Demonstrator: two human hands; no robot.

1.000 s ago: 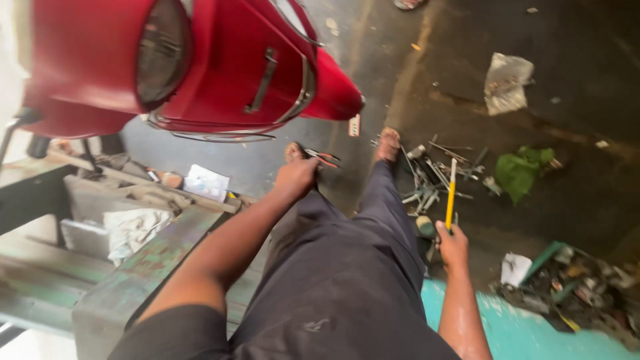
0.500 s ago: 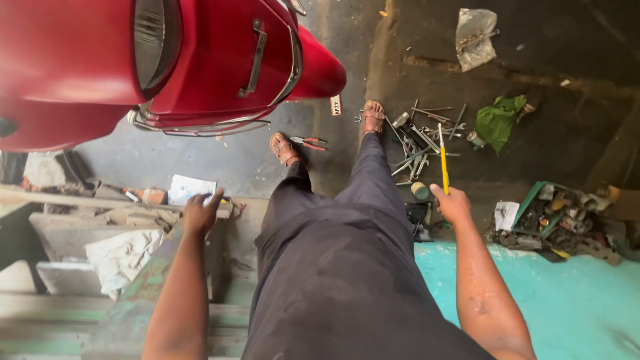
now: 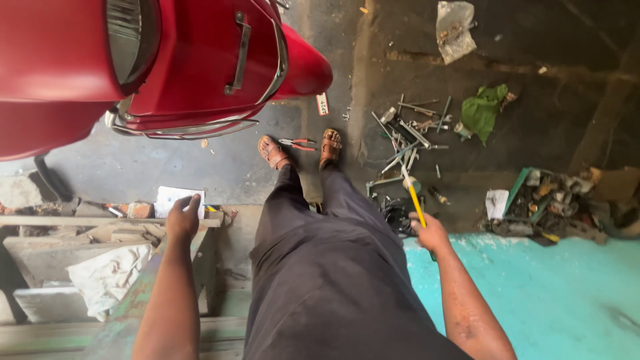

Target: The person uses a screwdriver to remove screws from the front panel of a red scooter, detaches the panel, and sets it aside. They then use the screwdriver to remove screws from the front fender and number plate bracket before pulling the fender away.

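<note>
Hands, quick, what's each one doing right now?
Left hand: rests on the edge of the cluttered shelf; whether it grips anything cannot be told.
Right hand: closed on a yellow-handled tool.

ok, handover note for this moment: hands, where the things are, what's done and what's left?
Left hand: open, on the edge of a cluttered wooden shelf, beside a white paper.
Right hand: shut on a yellow-handled tool, tip pointing at the loose tools on the floor.
Red-handled pliers lie between the sandalled feet, by the red scooter.
Done: tool in hand.
Left: pliers and loose tools still on the floor.
</note>
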